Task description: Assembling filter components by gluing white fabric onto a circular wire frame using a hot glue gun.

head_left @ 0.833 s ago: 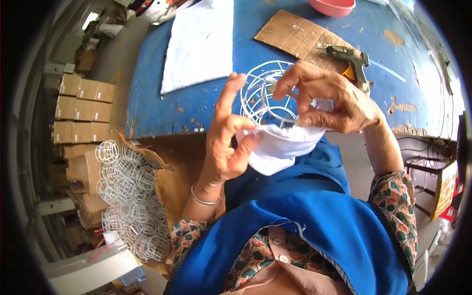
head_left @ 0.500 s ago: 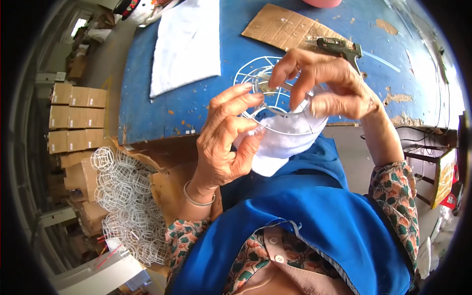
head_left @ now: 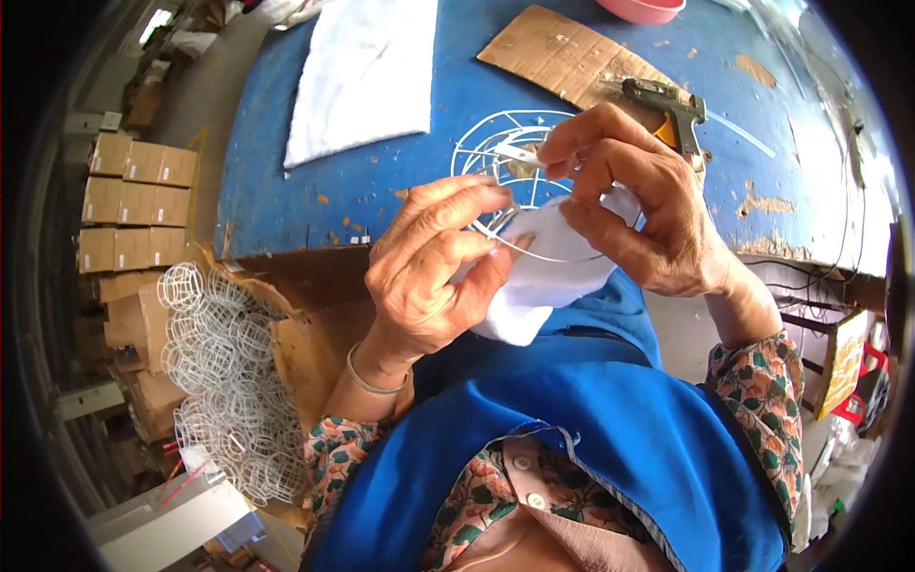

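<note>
My left hand point(head_left: 434, 272) and my right hand point(head_left: 639, 205) hold a white wire ball frame point(head_left: 510, 167) between them, just above the front edge of a blue table point(head_left: 286, 210). A piece of white cloth point(head_left: 548, 276) is wrapped over the lower part of the frame. My left fingers press the cloth and wire from the left. My right thumb and fingers pinch the frame's upper wires. A glue gun point(head_left: 672, 105) lies on a sheet of brown cardboard point(head_left: 562, 57) behind my right hand.
A white fabric sheet point(head_left: 367, 71) lies on the table at the left. A pink bowl point(head_left: 640, 10) sits at the far edge. A cardboard box of several white wire frames point(head_left: 224, 381) stands on the floor at my left, beside stacked cartons point(head_left: 133, 205).
My hands have turned the frame and drawn the cloth further over it. My left fingers have closed more tightly on the cloth and wire.
</note>
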